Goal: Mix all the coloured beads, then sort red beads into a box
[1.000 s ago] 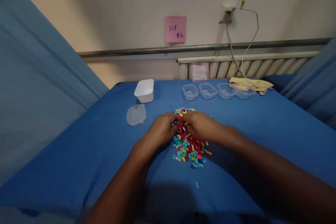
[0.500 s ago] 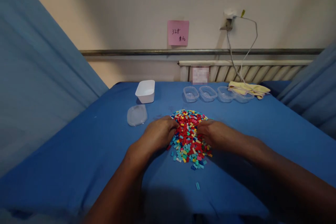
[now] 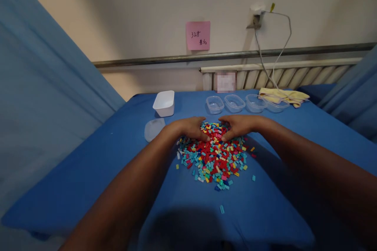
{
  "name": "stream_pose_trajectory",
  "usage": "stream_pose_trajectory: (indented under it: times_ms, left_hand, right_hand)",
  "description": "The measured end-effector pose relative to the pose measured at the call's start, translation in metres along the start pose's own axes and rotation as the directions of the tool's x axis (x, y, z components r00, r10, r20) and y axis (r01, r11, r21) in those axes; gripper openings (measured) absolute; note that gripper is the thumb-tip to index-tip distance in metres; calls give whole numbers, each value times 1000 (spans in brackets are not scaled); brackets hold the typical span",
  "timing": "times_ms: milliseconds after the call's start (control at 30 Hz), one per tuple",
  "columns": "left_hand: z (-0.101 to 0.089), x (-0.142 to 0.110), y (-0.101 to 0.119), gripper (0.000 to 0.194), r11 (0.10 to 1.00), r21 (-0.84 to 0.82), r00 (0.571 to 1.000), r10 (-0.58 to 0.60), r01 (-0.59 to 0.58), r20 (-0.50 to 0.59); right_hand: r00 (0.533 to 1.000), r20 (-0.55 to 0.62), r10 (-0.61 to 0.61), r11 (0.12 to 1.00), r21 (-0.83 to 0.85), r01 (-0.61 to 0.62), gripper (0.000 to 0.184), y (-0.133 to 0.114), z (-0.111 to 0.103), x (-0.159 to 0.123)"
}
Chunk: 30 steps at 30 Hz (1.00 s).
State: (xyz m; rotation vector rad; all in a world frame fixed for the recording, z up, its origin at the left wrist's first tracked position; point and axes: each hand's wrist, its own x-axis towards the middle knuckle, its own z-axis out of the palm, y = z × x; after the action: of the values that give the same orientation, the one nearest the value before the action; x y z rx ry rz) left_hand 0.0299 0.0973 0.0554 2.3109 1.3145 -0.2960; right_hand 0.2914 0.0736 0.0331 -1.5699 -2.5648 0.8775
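Observation:
A pile of small colourful building bricks (image 3: pixel 218 157) lies spread on the blue-covered table, with red, light blue, yellow and white pieces among them. At the far left part of the pile, my left hand (image 3: pixel 194 127) is open, thumb apart from the fingers, touching the bricks. Opposite it, my right hand (image 3: pixel 235 125) curves round the far right part, also open with thumb and fingers apart. Neither hand grips a brick that I can make out. A single light blue brick (image 3: pixel 222 209) lies nearer to me, away from the pile.
A white tub (image 3: pixel 164 104) stands at the back left, a clear lid (image 3: pixel 153 129) before it. Several clear containers (image 3: pixel 215 105) line the back right beside a yellow cloth (image 3: pixel 282 96). Blue curtains (image 3: pixel 44 86) hang at both sides; a radiator (image 3: pixel 247 77) is behind.
Both hands have moved to the far side of the pile and their fingers have opened. The bricks have spread wider to left and right. The view has tilted slightly.

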Motion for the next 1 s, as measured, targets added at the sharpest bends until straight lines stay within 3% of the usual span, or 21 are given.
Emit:
stream_pose_trajectory:
  times_ms: [100, 200, 467, 767, 1000]
  left_hand:
    - [-2, 20, 7, 94, 999, -39, 997, 8, -5, 81]
    - [2, 26, 12, 73, 994, -105, 996, 41, -32, 83]
    - [16, 28, 16, 47, 985, -153, 991, 68, -85, -112]
    - [11, -13, 16, 37, 939, -261, 950, 152, -225, -273]
    - [21, -43, 19, 32, 931, -262, 953, 194, -254, -234]
  right_hand:
    - [999, 40, -22, 1000, -21, 23, 89, -7, 2, 21]
    - [998, 56, -16, 999, -28, 18, 75, -11, 5, 29]
    - [997, -70, -31, 1000, -4, 31, 58, -18, 18, 26]
    - [978, -184, -93, 995, 24, 99, 38, -40, 7, 3]
    - [971, -168, -173, 985, -14, 173, 44, -55, 19, -24]
